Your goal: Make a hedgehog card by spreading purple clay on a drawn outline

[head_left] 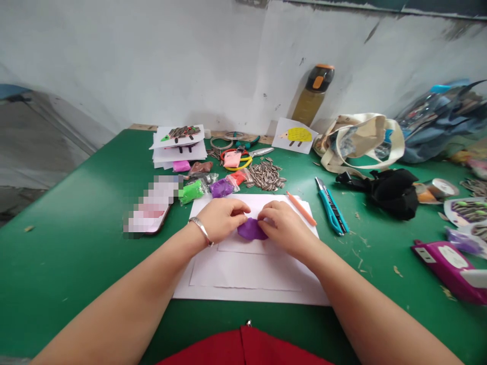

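Observation:
A flattened piece of purple clay lies over stacked white paper in front of me. My left hand, with a silver bracelet at the wrist, pinches the clay's left edge between thumb and fingers. On the other side, my right hand has its fingers closed on the clay's right edge. Just beyond the hands are packets of green clay and purple clay, and a pile of striped seeds. An orange stick rests at the paper's upper right.
A phone lies left; a teal cutter lies right. Scissors, stacked cards, a hedgehog card and a bottle are at the back. A cloth bag and black item sit right.

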A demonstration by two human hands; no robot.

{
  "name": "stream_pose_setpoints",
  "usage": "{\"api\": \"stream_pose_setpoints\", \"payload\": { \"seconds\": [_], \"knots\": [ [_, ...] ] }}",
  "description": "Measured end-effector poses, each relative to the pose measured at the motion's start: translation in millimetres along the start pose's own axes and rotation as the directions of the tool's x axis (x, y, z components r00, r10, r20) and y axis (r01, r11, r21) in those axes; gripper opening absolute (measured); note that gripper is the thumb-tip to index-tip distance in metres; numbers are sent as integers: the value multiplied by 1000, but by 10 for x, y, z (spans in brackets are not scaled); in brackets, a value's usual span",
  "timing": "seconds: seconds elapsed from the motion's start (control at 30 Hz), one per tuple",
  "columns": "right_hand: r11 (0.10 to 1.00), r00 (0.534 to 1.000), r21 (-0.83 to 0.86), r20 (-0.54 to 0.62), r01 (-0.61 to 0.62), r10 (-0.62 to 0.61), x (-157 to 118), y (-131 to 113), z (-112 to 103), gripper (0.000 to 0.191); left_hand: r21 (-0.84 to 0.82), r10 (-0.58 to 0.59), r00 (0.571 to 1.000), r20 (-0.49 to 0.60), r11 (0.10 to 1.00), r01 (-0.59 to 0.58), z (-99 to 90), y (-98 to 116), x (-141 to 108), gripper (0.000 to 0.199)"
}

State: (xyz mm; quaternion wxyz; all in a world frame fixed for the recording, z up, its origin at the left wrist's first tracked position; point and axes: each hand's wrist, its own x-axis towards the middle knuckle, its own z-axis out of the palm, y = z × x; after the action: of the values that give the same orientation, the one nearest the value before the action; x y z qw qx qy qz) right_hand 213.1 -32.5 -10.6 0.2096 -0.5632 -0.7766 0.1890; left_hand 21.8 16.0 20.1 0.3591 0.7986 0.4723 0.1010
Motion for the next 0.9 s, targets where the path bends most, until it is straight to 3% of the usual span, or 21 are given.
{"api": "stream_pose_setpoints", "payload": {
  "seconds": [0.1,0.23,0.37,0.43,0.53,0.63,0.73,0.8,0.9],
  "knots": [
    [999,1000,33,3,-4,4,1,-23,-32,17,-72,-3,1000,-7,997,2,-20,33,-6,25],
    [979,994,171,-2,-107,108,-21,-34,-133,15,-174,-28,1000,2,984,28,-41,38,-1,34],
    [923,982,336,37,-189,187,-30,-33,-189,14,-365,-70,992,103,925,103,-30,19,7,58],
    [882,979,425,63,-203,195,-27,-37,-190,14,-398,-76,986,152,908,131,-20,19,8,59],
    [771,967,585,114,-251,228,-24,-49,-182,13,-397,-56,976,208,907,137,-16,33,7,38],
    [559,929,756,182,-341,321,-23,-43,-191,27,-435,-45,974,223,889,140,-31,40,7,20],
    [362,902,848,268,-387,338,-16,-13,-222,38,-499,-46,981,191,856,137,-59,26,9,18],
    [310,897,855,332,-417,290,-11,3,-240,35,-528,-43,984,171,839,128,-78,13,9,19],
    [329,902,847,342,-417,262,-6,-5,-243,30,-535,-46,984,170,835,131,-96,10,6,22]
  ]
}}
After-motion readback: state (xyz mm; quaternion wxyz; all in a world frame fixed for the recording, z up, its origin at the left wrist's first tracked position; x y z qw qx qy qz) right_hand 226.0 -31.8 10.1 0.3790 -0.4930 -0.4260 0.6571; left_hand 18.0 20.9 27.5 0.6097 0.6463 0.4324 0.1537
